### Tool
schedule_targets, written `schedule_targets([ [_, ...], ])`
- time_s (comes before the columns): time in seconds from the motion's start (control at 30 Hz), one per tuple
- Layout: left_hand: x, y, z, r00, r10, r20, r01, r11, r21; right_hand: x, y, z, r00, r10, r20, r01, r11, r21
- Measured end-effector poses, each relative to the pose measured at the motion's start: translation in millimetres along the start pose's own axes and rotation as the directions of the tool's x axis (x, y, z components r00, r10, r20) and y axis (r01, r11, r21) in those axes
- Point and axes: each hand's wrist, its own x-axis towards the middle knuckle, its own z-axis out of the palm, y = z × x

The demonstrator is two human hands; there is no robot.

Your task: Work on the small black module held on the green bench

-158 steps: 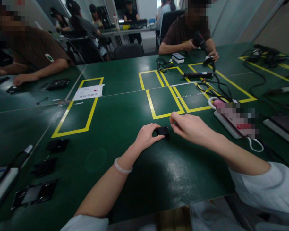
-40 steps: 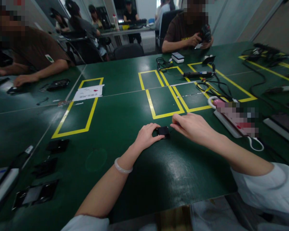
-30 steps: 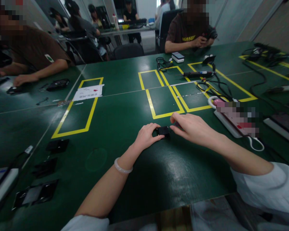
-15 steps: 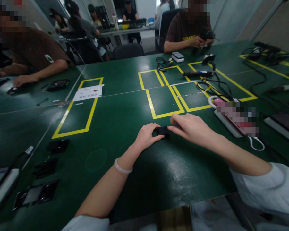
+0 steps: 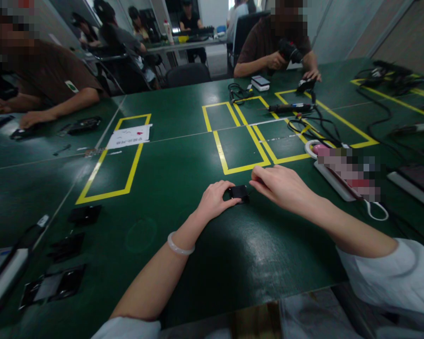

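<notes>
Head view: your left hand point(image 5: 214, 201) pinches one small black part point(image 5: 239, 192) on the table point(image 5: 254, 254); your right hand point(image 5: 281, 187), fingers curled, hovers just right of it. Three dark parts point(image 5: 84, 214) lie far left.

3 black parts point(image 5: 84, 214) (left edge), 4 yellow taped boxes point(image 5: 113, 160), 1 paper sheet point(image 5: 130, 135).

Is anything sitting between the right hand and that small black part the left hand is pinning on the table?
Nothing visible does. The right hand hovers just right of the small black part, over bare green table; the left hand holds the part's other side.
</notes>
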Motion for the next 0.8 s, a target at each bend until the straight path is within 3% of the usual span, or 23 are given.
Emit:
schedule_targets([
  [0.8,-0.2,-1.3,0.7,1.0,-0.003,0.005,0.003,1.0,-0.003,1.3,1.3,-2.0,1.0,-0.015,0.019,0.014,0.999,0.039],
])
